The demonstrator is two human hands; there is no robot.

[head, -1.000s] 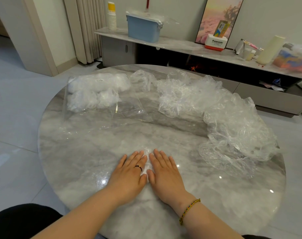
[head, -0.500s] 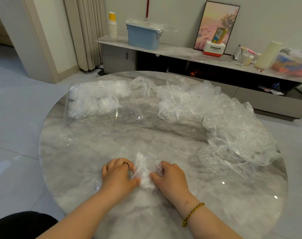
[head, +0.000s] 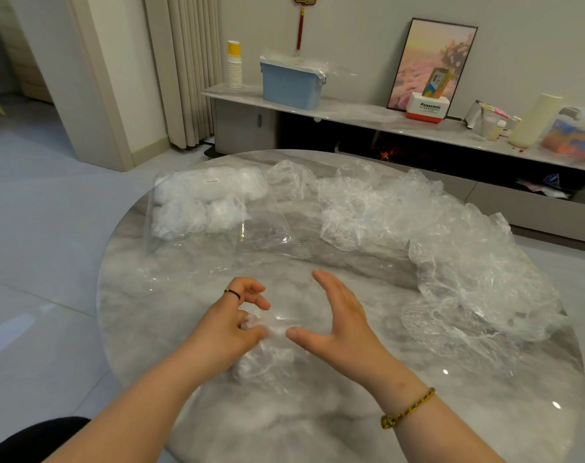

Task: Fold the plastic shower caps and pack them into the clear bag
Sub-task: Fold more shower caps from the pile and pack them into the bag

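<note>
Round grey-veined marble tabletop (head: pixel 418 412), glossy, seen from above and in front. Near edge, centre: one crumpled clear shower cap (head: pixel 267 357), bunched into a loose wad, lower part resting on the stone. Left hand (head: pixel 229 320): fingers curled, thumb and fingertips pinching the upper left of the wad; thin dark ring (head: pixel 232 293) on one finger. Right hand (head: pixel 342 324): spread wide, fingers straight and close together, pointing away from the body, palm turned toward the left hand, nothing gripped; thumb stretched out sideways with its tip at the wad's right edge, actual contact hard to judge. Beaded bracelet (head: pixel 408 409) on that wrist. Far left of tabletop: clear bag (head: pixel 251 235) lying flat, mouth toward centre, with white folded caps (head: pixel 197 202) packed at its far end and the near part see-through. Far centre round to right edge: long heap of loose shower caps (head: pixel 458 259), unfolded, puffed and wrinkled, well apart from both hands. Beyond the tabletop, against the wall: low marble shelf (head: pixel 351 111) bearing a stack of paper cups (head: pixel 234 65), a blue box (head: pixel 289 83) with plastic draped over its lid, a framed picture (head: pixel 418 55) leaning back, and a red-and-white Panasonic box (head: pixel 426 106) just before it.
</note>
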